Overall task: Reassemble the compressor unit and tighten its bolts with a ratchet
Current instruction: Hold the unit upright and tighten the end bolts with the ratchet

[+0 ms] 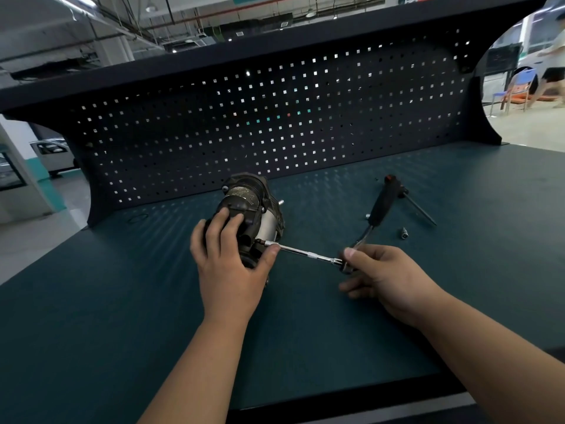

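Teal-green textured bench mat [305,332] carries everything. Dark grey cast-metal compressor unit [249,206] lies on its side left of centre, near the black perforated pegboard back panel [275,117], rounded end toward the camera.

Left hand [229,261] grips that near end. Its fingers curl over the top and the thumb runs down the right side. The thumb tip touches the slim chrome extension bar [302,253] where it meets the unit.

Extension bar runs from the compressor unit's lower right side out to the right, slightly toward the camera, into the head of the ratchet [380,206]. Ratchet has a chrome neck and a black handle with an orange tip. The handle angles up and away toward the back of the bench.

Right hand [382,273] pinches the ratchet head between thumb and curled fingers. The head is mostly hidden by the hand.

Small chrome loose socket [403,232] lies on the mat just right of the ratchet neck. Thin dark metal rod [420,208] lies beside the handle's far end; cannot tell if they touch. Thin black O-ring [137,217] lies flat on the mat, well left of the unit.

Far right background shows a person [553,65] and a blue chair [519,87], both blurred.
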Motion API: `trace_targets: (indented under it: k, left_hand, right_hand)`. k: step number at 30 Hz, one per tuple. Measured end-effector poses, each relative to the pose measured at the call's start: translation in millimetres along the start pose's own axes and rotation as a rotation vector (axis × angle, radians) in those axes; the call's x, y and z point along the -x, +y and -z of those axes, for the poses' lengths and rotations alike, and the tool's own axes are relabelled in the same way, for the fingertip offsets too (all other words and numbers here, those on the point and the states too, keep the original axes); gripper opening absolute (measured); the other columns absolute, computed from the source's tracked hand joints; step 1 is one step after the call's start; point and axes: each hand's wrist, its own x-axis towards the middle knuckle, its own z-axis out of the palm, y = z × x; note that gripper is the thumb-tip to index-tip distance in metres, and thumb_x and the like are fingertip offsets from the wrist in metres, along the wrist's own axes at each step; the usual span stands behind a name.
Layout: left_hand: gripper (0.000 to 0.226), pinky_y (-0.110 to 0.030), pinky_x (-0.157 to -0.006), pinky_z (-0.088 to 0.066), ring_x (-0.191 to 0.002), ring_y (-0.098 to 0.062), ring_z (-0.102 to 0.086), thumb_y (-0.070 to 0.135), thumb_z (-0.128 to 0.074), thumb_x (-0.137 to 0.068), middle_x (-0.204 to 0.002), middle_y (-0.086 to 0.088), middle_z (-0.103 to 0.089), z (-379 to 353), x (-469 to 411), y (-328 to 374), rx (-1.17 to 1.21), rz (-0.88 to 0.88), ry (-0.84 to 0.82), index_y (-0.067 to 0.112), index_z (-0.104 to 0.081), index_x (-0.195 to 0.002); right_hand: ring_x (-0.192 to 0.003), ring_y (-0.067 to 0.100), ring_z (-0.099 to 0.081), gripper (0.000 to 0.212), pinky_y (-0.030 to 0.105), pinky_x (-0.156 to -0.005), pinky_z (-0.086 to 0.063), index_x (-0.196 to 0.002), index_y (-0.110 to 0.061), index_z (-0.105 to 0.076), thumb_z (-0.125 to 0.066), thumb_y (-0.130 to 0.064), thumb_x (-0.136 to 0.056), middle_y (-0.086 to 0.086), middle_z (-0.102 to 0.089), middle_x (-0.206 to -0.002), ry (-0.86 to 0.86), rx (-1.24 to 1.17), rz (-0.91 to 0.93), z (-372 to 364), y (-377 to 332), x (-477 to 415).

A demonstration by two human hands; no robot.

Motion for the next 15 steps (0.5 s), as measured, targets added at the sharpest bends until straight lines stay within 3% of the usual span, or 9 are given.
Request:
trace_targets:
  k: [3, 5, 7, 12, 15]
  left_hand:
    - [0.074, -0.060, -0.098, -0.040, -0.138, -0.029, -0.016, 0.053, -0.063, -0.075, -0.147, -0.004, -0.038, 1, 0, 1, -0.007, -0.009, 0.000, 0.010, -0.049, -0.133]
    - [0.077, -0.060, -0.101, -0.037, -0.138, -0.033, -0.017, 0.051, -0.067, -0.072, -0.146, -0.006, -0.038, 0, 1, 0, -0.024, -0.028, -0.003, 0.008, -0.049, -0.133]
    - [0.079, -0.062, -0.103, -0.034, -0.138, -0.035, -0.018, 0.051, -0.069, -0.069, -0.146, -0.008, -0.038, 0, 1, -1, -0.061, -0.044, -0.006, 0.009, -0.048, -0.133]
    - [0.080, -0.060, -0.109, -0.011, -0.138, -0.037, -0.023, 0.053, -0.078, -0.064, -0.142, -0.009, -0.044, -4, -4, 2, -0.187, -0.041, 0.054, 0.014, -0.051, -0.128]
    - [0.078, -0.058, -0.109, -0.007, -0.137, -0.035, -0.024, 0.055, -0.081, -0.062, -0.137, -0.007, -0.048, -6, -13, 8, -0.203, -0.052, 0.124, 0.018, -0.051, -0.124]
  right_hand:
    - [-0.057, 0.018, -0.067, 0.019, 0.024, -0.050, -0.052, -0.085, -0.003, -0.063, -0.060, -0.019, -0.094, 0.004, -0.061, -0.072, -0.012, -0.020, -0.027, -1, -1, -1]
    - [-0.062, 0.020, -0.069, 0.006, 0.024, -0.053, -0.054, -0.091, -0.003, -0.064, -0.063, -0.009, -0.091, 0.007, -0.063, -0.076, -0.037, -0.044, -0.038, -1, -2, -1]
    - [-0.068, 0.021, -0.071, 0.012, 0.025, -0.057, -0.055, -0.098, -0.005, -0.065, -0.064, 0.000, -0.087, 0.008, -0.066, -0.081, -0.029, -0.050, -0.018, 0, 0, -1]
    - [-0.069, 0.019, -0.071, 0.017, 0.024, -0.059, -0.056, -0.098, -0.007, -0.066, -0.064, 0.004, -0.086, 0.008, -0.069, -0.083, 0.089, -0.076, 0.074, 2, -3, -3]
    - [-0.071, 0.021, -0.072, 0.021, 0.023, -0.059, -0.057, -0.100, -0.009, -0.067, -0.060, 0.007, -0.088, 0.008, -0.071, -0.086, 0.174, -0.092, 0.139, 9, -5, -6]
